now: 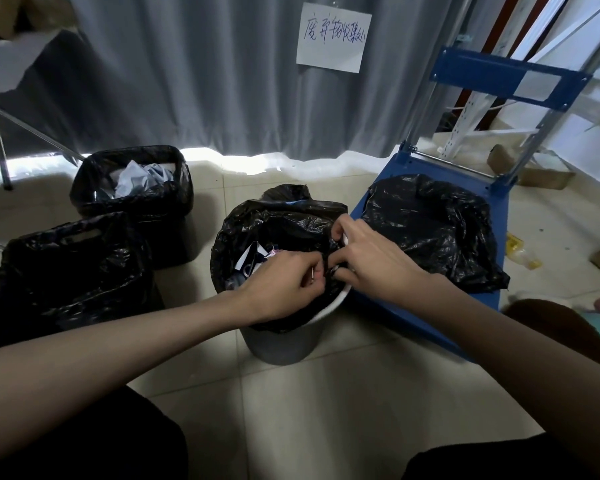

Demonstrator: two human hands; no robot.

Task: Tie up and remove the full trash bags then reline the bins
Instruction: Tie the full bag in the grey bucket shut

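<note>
A round white bin [284,341] is stood upright on the tiled floor [326,410], its mouth pointed up. It is lined with a black trash bag [257,223] in which paper scraps [253,258] are seen. The bag's edge at the near right rim is pinched by the left hand [284,285] and the right hand [371,258], each grip clamped on plastic. Two more black-lined bins [132,181] are placed to the left; another black bag [430,226] is laid on a blue cart [482,81] at the right.
</note>
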